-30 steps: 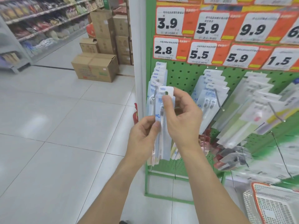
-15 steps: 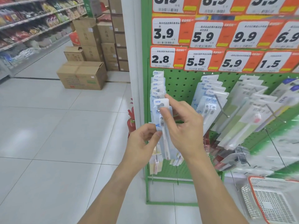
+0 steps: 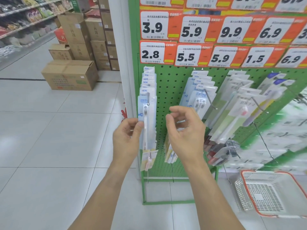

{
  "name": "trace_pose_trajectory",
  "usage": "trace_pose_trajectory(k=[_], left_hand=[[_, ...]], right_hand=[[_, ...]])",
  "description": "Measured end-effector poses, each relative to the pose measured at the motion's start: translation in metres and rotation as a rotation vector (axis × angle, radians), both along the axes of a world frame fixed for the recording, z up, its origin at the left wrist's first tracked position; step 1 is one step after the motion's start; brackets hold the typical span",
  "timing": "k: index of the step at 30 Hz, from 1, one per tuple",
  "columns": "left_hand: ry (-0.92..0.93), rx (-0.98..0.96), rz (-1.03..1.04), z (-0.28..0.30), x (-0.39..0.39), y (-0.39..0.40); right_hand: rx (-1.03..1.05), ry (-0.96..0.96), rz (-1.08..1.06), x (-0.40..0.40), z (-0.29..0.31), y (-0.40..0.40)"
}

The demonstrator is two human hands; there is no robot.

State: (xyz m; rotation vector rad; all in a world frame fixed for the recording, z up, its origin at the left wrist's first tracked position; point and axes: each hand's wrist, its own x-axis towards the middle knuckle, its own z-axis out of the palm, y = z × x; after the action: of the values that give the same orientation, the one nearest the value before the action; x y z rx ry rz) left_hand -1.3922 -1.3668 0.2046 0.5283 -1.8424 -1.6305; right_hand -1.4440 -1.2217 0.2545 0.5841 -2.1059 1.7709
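Front toothbrush pack (image 3: 147, 117) hung on leftmost hook (image 3: 148, 98) of green pegboard (image 3: 167, 90), below 2.8 price tag (image 3: 152, 53); pinched at left edge between thumb and fingers of left hand (image 3: 127, 138); right hand (image 3: 184, 131) just beside pack, not touching, fingers loosely curled, apart, holding nothing; white basket (image 3: 272, 195) at lower right.

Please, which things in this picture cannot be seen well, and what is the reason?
Head view, toothbrush pack pinched by the left hand: its print is too small to read.
Head view, top price tags: cut off by the upper edge.
Head view, packs on the far right: too blurred to identify.
Head view, basket: cut off by the right edge.
Head view, lower packs: partly hidden behind the right hand.
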Motion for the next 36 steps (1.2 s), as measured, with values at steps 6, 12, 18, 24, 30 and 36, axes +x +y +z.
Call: trace_pose_trajectory(k=[6,12,18,24,30,36], left_hand=[[-0.026,0.001,-0.001,-0.005,0.000,0.012],[0.004,0.058,0.226,-0.009,0.002,0.026],[0.272,0.028,0.188,-0.009,0.014,0.068],[0.027,-0.082,-0.156,-0.011,-0.004,0.108],[-0.114,-0.150,-0.126,-0.013,-0.018,0.117],[-0.082,-0.163,-0.143,-0.011,-0.008,0.121]], right_hand=[[0.008,-0.055,-0.005,-0.003,-0.010,0.017],[-0.063,-0.084,-0.175,-0.011,-0.020,0.036],[0.018,-0.157,-0.321,-0.041,-0.021,0.058],[0.147,-0.228,-0.249,-0.063,-0.029,0.060],[0.145,-0.245,-0.069,-0.062,-0.031,0.074],[-0.027,-0.328,0.141,-0.049,-0.027,0.100]])
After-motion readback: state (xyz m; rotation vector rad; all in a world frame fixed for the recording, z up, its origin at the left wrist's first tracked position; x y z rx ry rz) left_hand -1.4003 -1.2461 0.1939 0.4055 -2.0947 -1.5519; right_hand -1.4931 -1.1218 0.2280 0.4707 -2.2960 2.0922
